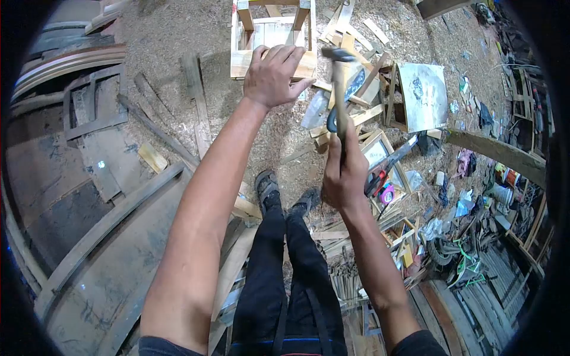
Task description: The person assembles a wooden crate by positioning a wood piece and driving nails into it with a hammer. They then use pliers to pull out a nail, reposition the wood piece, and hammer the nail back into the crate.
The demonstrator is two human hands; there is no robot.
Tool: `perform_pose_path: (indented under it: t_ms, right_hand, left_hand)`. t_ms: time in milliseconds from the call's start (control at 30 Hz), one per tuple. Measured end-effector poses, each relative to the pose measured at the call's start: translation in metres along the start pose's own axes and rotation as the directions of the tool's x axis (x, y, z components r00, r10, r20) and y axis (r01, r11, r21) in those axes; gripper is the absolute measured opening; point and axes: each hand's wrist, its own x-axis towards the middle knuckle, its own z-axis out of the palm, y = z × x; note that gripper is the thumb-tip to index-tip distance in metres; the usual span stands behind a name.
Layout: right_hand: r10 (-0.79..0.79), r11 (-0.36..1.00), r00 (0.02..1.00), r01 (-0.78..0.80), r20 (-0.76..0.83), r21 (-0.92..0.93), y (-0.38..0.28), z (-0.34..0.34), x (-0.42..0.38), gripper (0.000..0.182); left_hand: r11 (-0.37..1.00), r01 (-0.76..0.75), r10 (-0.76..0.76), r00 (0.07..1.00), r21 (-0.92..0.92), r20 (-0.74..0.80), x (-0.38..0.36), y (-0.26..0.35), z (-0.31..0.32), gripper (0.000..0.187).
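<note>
A wooden frame piece [238, 64], box-like with upright legs and pale slats, stands at the top centre. On its near rail rests my left hand [273, 74], fingers bent over the edge and thumb spread to the right. My right hand [346, 172] is wrapped round the handle of a hammer [339, 89], which is raised with its dark head toward the top, to the right of the wooden frame. Whether my left fingers pinch anything small is hidden.
Wood offcuts [362, 115] and a handsaw [395, 157] lie to the right, near a pink tape measure [387, 194]. Further right is a box with a pale panel [423, 95]. Curved boards [107, 231] fill the left. Sawdust covers the ground.
</note>
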Motion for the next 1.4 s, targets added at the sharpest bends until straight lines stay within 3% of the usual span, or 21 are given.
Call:
perform_pose_path:
  t_ms: [100, 133, 233, 367, 433, 500, 533, 567, 633, 667, 733, 833, 900, 967, 1033, 1067, 1167, 1233, 1300, 1367, 1400]
  right_hand:
    - [-0.205, 0.976, 0.975, 0.197, -0.086, -0.093, 0.025, 0.011, 0.002, 0.043]
    - [-0.022, 0.985, 1.0, 0.02, -0.007, -0.173, 0.028, 0.013, 0.005, 0.042]
    - [0.079, 0.995, 0.996, -0.081, -0.048, -0.053, 0.027, -0.001, 0.002, 0.041]
    - [-0.108, 0.988, 0.994, 0.109, 0.008, -0.112, 0.034, -0.003, -0.005, 0.044]
    - [-0.085, 0.99, 0.996, 0.088, 0.029, -0.111, 0.024, -0.002, -0.004, 0.046]
    - [-0.259, 0.965, 0.96, 0.262, -0.104, 0.017, 0.021, -0.002, -0.005, 0.048]
    - [-0.398, 0.916, 0.907, 0.385, -0.139, -0.112, 0.028, 0.003, -0.001, 0.049]
    - [-0.151, 0.986, 0.989, 0.151, 0.008, -0.073, 0.038, 0.009, 0.003, 0.048]
    - [0.233, 0.969, 0.966, -0.221, 0.116, -0.108, 0.024, -0.001, 0.007, 0.046]
    - [0.222, 0.972, 0.968, -0.211, 0.117, -0.103, 0.025, 0.001, 0.006, 0.046]
    - [-0.133, 0.99, 0.987, 0.128, -0.092, -0.06, 0.029, 0.002, -0.005, 0.044]
    - [-0.058, 0.998, 0.998, 0.058, 0.023, -0.033, 0.028, 0.003, 0.002, 0.044]
    - [-0.145, 0.988, 0.987, 0.148, -0.064, 0.041, 0.01, -0.003, 0.002, 0.048]
    - [-0.281, 0.959, 0.953, 0.282, -0.117, -0.005, 0.047, 0.005, -0.004, 0.049]
    - [0.17, 0.982, 0.983, -0.164, 0.069, -0.092, 0.039, 0.007, 0.007, 0.045]
    - [0.25, 0.964, 0.964, -0.239, 0.09, -0.117, 0.035, 0.0, 0.01, 0.041]
    - [-0.08, 0.995, 0.993, 0.074, -0.091, -0.06, 0.041, -0.001, -0.003, 0.041]
    - [0.153, 0.985, 0.983, -0.143, 0.103, -0.1, 0.008, -0.013, 0.003, 0.043]
    - [0.097, 0.994, 0.992, -0.092, 0.075, -0.061, 0.003, -0.007, 0.0, 0.043]
    - [-0.216, 0.968, 0.941, 0.242, -0.26, 0.073, 0.026, 0.008, -0.008, 0.044]
    - [-0.424, 0.905, 0.865, 0.415, -0.268, -0.091, 0.026, 0.01, 0.008, 0.043]
  left_hand:
    - [1.0, -0.008, 0.008, 1.0, -0.021, 0.003, 0.001, 0.0, 0.0, 0.068]
    - [0.999, -0.002, 0.003, 1.0, -0.048, 0.018, 0.001, 0.0, 0.002, 0.07]
    - [0.999, -0.003, 0.003, 1.0, -0.038, -0.007, 0.001, -0.001, -0.001, 0.071]
    - [0.999, -0.018, 0.018, 1.0, -0.042, -0.006, 0.001, -0.001, 0.001, 0.07]
    - [0.999, -0.006, 0.006, 1.0, -0.037, 0.005, 0.001, 0.002, -0.002, 0.07]
    - [0.999, 0.009, -0.009, 1.0, -0.032, 0.016, 0.0, -0.001, -0.003, 0.07]
    - [0.999, 0.0, 0.001, 1.0, -0.035, 0.015, 0.001, -0.001, -0.002, 0.07]
    - [0.999, -0.009, 0.01, 1.0, -0.042, 0.015, 0.001, 0.0, -0.003, 0.07]
    - [0.999, -0.019, 0.019, 1.0, -0.047, -0.011, 0.003, 0.0, -0.001, 0.07]
    - [0.999, -0.014, 0.014, 1.0, -0.034, -0.002, 0.004, -0.002, 0.0, 0.07]
    - [0.999, 0.002, -0.001, 1.0, -0.038, 0.022, 0.002, 0.001, -0.002, 0.069]
    - [0.999, -0.02, 0.019, 0.999, -0.04, -0.035, 0.002, 0.0, -0.002, 0.069]
    - [1.0, -0.007, 0.007, 1.0, -0.021, -0.008, 0.002, 0.0, -0.002, 0.069]
    - [1.0, -0.004, 0.004, 1.0, -0.011, 0.01, 0.001, 0.003, -0.002, 0.069]
    - [0.999, -0.011, 0.011, 1.0, -0.053, -0.005, 0.003, 0.001, -0.006, 0.068]
    - [0.997, 0.014, -0.013, 1.0, -0.073, 0.022, 0.003, 0.002, -0.007, 0.067]
    - [0.994, 0.042, -0.037, 0.998, -0.103, 0.058, 0.001, 0.001, -0.006, 0.067]
    - [0.991, 0.045, -0.04, 0.998, -0.125, 0.042, 0.002, 0.002, -0.004, 0.068]
    - [0.996, 0.033, -0.029, 0.998, -0.081, 0.055, 0.001, 0.002, -0.007, 0.07]
    - [0.997, 0.032, -0.03, 0.999, -0.077, 0.029, 0.001, 0.0, -0.007, 0.07]
    - [0.996, 0.03, -0.028, 0.999, -0.079, 0.03, 0.0, 0.001, -0.006, 0.069]
